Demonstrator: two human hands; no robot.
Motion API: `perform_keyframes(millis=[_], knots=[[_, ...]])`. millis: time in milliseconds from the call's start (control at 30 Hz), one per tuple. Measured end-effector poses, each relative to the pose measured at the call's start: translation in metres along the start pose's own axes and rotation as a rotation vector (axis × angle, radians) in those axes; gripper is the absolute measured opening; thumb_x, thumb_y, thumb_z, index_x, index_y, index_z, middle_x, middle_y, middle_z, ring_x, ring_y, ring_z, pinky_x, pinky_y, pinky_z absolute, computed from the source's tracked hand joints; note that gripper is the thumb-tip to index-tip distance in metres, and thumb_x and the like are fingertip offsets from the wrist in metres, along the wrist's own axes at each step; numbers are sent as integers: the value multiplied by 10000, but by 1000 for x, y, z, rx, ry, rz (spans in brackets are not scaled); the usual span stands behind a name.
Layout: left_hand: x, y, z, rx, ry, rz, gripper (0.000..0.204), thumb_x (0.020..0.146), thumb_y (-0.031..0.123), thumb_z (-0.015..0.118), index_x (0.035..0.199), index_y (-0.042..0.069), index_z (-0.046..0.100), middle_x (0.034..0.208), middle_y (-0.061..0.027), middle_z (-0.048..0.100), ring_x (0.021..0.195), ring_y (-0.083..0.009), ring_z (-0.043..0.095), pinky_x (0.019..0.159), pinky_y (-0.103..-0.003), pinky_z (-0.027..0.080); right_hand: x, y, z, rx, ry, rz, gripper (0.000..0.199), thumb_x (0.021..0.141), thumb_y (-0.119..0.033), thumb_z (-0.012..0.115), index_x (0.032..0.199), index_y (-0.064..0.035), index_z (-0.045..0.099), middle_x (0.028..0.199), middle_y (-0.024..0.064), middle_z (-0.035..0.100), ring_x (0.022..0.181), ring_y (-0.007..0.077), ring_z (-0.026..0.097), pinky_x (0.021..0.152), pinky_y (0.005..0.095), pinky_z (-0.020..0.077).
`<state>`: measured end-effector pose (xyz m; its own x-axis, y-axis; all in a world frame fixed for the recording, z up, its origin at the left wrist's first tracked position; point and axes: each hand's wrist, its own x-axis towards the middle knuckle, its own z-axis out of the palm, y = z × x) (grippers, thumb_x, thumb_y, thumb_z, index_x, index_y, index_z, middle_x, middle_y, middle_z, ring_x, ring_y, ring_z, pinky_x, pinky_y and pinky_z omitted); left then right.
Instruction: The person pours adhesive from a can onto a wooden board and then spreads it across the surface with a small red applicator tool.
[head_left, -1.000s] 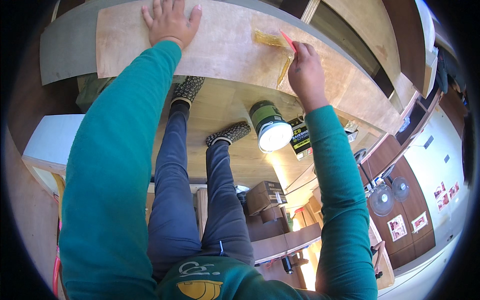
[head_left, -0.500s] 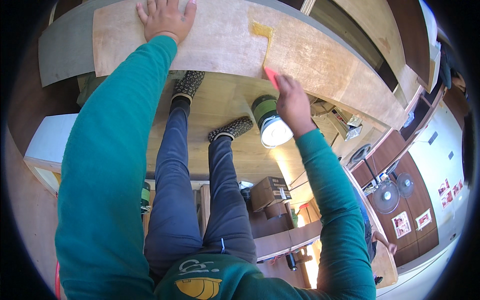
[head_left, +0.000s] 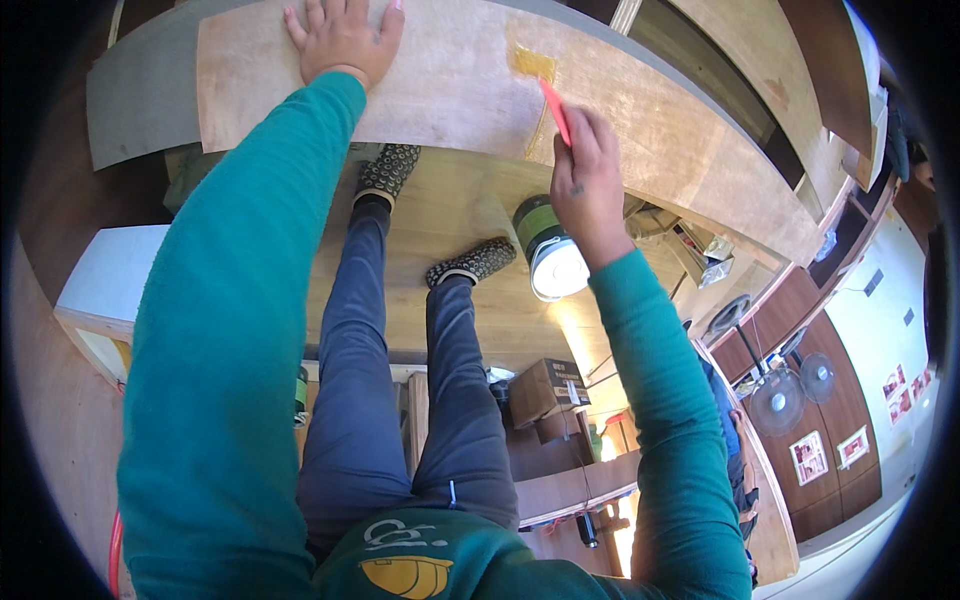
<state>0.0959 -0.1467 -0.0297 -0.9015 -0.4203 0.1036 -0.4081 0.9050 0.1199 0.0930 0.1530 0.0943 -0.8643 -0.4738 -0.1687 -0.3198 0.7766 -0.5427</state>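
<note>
A long light plywood board [head_left: 450, 85] lies across the far part of the view, on top of a grey sheet [head_left: 140, 105]. Flat on the board, fingers spread, rests my left hand [head_left: 350, 42]. My right hand [head_left: 588, 185] grips a thin red spreader [head_left: 555, 112], its far corner at the lower edge of a yellow glue patch [head_left: 537, 64]. From that patch a thin glue streak runs toward the board's near edge. The glue looks wet and shiny.
A green-and-black bucket with a white lid [head_left: 558, 268] stands on the floor below the board, right of my feet. Cardboard boxes [head_left: 548, 392] sit nearer me. Standing fans [head_left: 778, 400] are at the right, and a white-topped unit [head_left: 110, 270] at the left.
My right hand has moved the spreader away from me, from the board's near edge up to the glue patch. The left hand stays pressed on the board; the whole view has shifted slightly.
</note>
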Motion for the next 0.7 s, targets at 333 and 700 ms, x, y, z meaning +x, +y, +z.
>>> perform_keyframes(millis=[333, 700], knots=[[1, 0, -6, -27, -29, -6, 678, 917, 449, 575, 1491, 99, 481, 1609, -141, 372, 1513, -356, 272, 1236, -599, 130, 13, 3, 1, -147, 66, 60, 360, 931, -67, 594, 1288, -25, 606, 1214, 202, 600, 1101, 410, 579, 949, 481, 483], [4, -4, -1, -85, -47, -10, 668, 959, 527, 505, 1520, 168, 456, 1628, -95, 359, 1534, -317, 238, 1238, -606, 84, 67, 33, 22, 249, 106, 684, 225, 928, -132, 528, 994, 45, 650, 864, 161, 688, 775, 282, 674, 728, 403, 533]])
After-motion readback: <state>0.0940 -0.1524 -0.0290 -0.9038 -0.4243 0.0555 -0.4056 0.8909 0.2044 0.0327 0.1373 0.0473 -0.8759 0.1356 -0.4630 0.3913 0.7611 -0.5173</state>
